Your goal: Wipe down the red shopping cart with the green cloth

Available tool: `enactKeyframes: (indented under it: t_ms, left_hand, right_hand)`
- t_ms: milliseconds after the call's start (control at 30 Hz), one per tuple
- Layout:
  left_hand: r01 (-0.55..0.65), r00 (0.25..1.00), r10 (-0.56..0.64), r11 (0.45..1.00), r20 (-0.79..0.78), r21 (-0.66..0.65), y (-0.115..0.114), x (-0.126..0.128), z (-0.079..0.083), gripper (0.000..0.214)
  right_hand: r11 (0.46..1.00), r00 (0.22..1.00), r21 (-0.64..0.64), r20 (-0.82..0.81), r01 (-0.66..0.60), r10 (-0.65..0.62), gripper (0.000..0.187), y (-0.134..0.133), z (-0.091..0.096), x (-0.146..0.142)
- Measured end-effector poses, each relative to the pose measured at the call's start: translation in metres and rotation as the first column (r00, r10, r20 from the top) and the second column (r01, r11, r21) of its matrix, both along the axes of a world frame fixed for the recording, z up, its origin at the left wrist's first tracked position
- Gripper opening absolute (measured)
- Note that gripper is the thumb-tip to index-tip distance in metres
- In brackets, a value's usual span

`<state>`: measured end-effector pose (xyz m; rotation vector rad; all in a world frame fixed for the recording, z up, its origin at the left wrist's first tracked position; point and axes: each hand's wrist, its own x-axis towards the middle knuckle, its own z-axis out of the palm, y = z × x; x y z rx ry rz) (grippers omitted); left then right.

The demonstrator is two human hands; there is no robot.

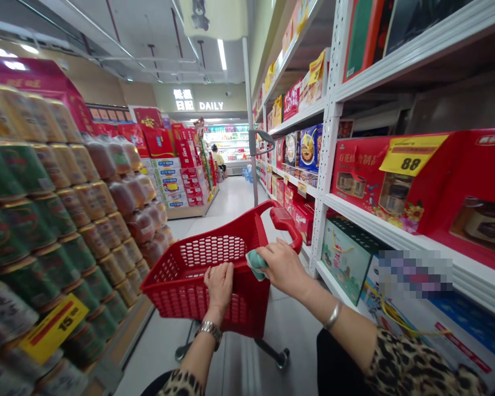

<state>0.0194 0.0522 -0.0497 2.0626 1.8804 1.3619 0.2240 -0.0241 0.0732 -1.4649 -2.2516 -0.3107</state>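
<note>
cloth on near rim, l hand bracing cart

red cart (185, 294) stands mid-aisle, btwn drink packs (58, 258) on the left & white shelving (332, 118) on the right. l hand (219, 281) has its fingers curled closed over the near rim, w/ no other item visible in it. r hand (284, 265) is closed round a bunched pale-green cloth (255, 264), one end poking out left of the fingers, at the rim's near right corner, just below the red handle (287, 224). exact contact under the fingers is hidden.

step looks like rubbing the rim w/ the cloth. to do it well: keep l hand's grip firm, b/c the cart's on wheels (282, 358) & would prob. roll under a push. lay more cloth flat vs. the bunched wad, so it wraps the rim's edge. press evenly, short strokes, fingertips behind fabric. go slow at the corner, where cloth could snag or slip. mind r elbow: shelving's near on that side.
</note>
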Motion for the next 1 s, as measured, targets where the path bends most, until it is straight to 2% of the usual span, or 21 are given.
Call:
enactKeyframes:
  t_ms: [133,233,333,567,800,1000]
  left_hand:
    - [0.016,1.0,-0.016,1.0,-0.027,0.003,-0.008,-0.02,-0.002,0.031]
    - [0.02,1.0,-0.02,1.0,-0.017,-0.014,-0.016,-0.026,-0.002,0.03]
    - [0.002,1.0,-0.002,0.999,0.006,-0.044,-0.024,-0.026,0.001,0.03]
    - [0.006,1.0,-0.004,0.998,0.025,-0.063,-0.041,-0.019,0.008,0.032]
    - [0.084,0.994,-0.079,0.995,0.081,-0.056,-0.036,-0.031,0.011,0.035]
    - [0.136,0.986,-0.131,0.99,0.104,-0.043,-0.033,-0.04,0.017,0.036]
  right_hand:
    - [0.999,0.997,-0.005,-0.066,-0.038,0.038,0.023,-0.016,0.002,-0.006]
    - [1.0,0.992,0.001,-0.124,-0.026,0.026,0.026,-0.028,0.005,0.003]
    - [0.999,0.984,0.033,-0.177,-0.014,0.02,0.028,-0.036,0.009,0.019]
    - [0.992,0.961,0.024,-0.249,-0.122,0.124,0.031,-0.042,0.011,0.047]
    - [0.994,0.957,0.07,-0.274,-0.083,0.099,0.027,-0.069,0.005,0.024]
    - [0.969,0.901,0.156,-0.363,-0.191,0.236,0.029,-0.095,-0.012,-0.001]
